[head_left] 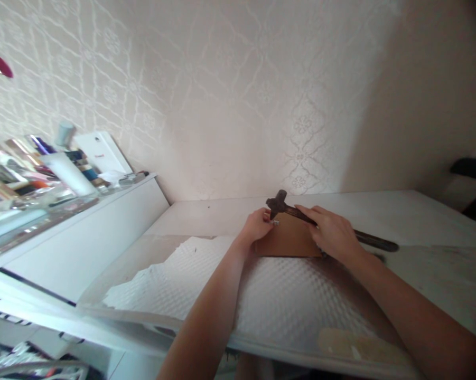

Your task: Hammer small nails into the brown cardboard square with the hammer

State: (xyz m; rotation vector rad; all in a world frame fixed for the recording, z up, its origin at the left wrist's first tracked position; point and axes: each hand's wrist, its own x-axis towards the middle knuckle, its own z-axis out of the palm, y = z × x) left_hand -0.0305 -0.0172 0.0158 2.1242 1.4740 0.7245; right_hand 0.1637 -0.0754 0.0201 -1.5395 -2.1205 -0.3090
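Note:
My right hand (333,232) is closed round the dark handle of a hammer (279,203), gripping it close to the head. The hammer head hangs just above the far left corner of a small brown board (287,240) that lies on the white table. My left hand (257,226) is pinched at that same corner, holding a small metal piece that looks like a nail (276,222) upright under the hammer head. The hammer's handle (376,243) sticks out to the right past my right wrist.
A white textured sheet (206,285) covers the near table under the board. To the left a lower white shelf (83,221) carries several bottles and tubes. A patterned wall stands behind the table (420,211). A dark chair part (473,174) shows at the far right.

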